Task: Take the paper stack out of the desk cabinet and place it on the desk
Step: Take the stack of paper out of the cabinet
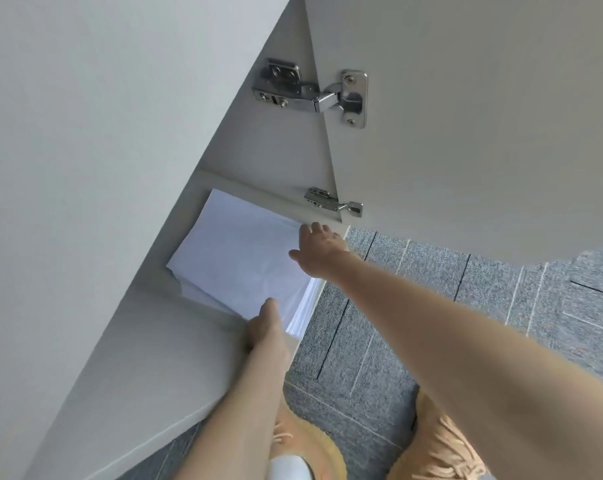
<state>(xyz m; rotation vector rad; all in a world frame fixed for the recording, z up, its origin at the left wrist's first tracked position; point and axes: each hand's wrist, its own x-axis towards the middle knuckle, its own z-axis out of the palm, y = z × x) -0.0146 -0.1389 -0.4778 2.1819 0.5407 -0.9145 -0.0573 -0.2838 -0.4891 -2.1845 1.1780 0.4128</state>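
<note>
A broad pale panel fills the left side of the head view; whether it is the table's top or its side cannot be told from this angle. Below it the desk cabinet stands open, its light floor running toward the lower left. The paper stack lies flat on that floor, its near corner reaching the front edge. The left hand presses against the near left corner of the stack, its fingers tucked under or behind the sheets (hidden, so their grip cannot be told). Further right, the right hand rests on the stack's far right corner, fingers spread and loose rather than closed. Above it two metal hinges join the cabinet to its open door. Grey carpet covers the floor at right, with tan shoes at the bottom.
</note>
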